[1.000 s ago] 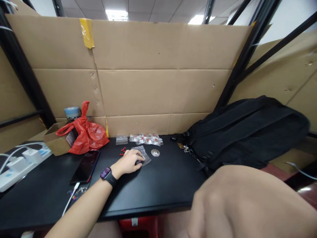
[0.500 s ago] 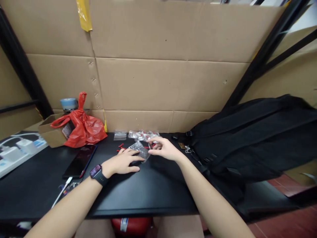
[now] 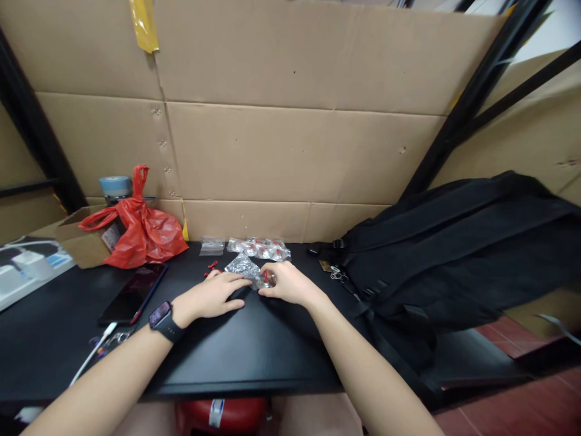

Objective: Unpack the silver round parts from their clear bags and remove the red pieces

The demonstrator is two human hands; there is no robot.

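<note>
On the black table, my left hand point(image 3: 213, 295) rests palm down with its fingers spread, the fingertips at the near edge of a clear plastic bag point(image 3: 243, 265). My right hand point(image 3: 288, 283) is curled just right of the bag, its thumb and fingers around a small clear packet with something red point(image 3: 267, 278) in it. Small red pieces point(image 3: 212, 265) lie beyond my left hand. Behind the hands is a row of clear packets with red items point(image 3: 261, 248), and left of it a stack of small clear bags point(image 3: 212, 246).
A red plastic bag point(image 3: 145, 233) leans on a small cardboard box point(image 3: 84, 242) at the left. Nearer are a phone point(image 3: 134, 295), a white cable point(image 3: 93, 353) and a power strip point(image 3: 34, 281). A black backpack point(image 3: 454, 254) fills the right, with keys point(image 3: 336, 274) beside it.
My right hand has lowered towards the table beside the bag, and the small packet with red now shows between its fingers. The whole view has shifted slightly.
</note>
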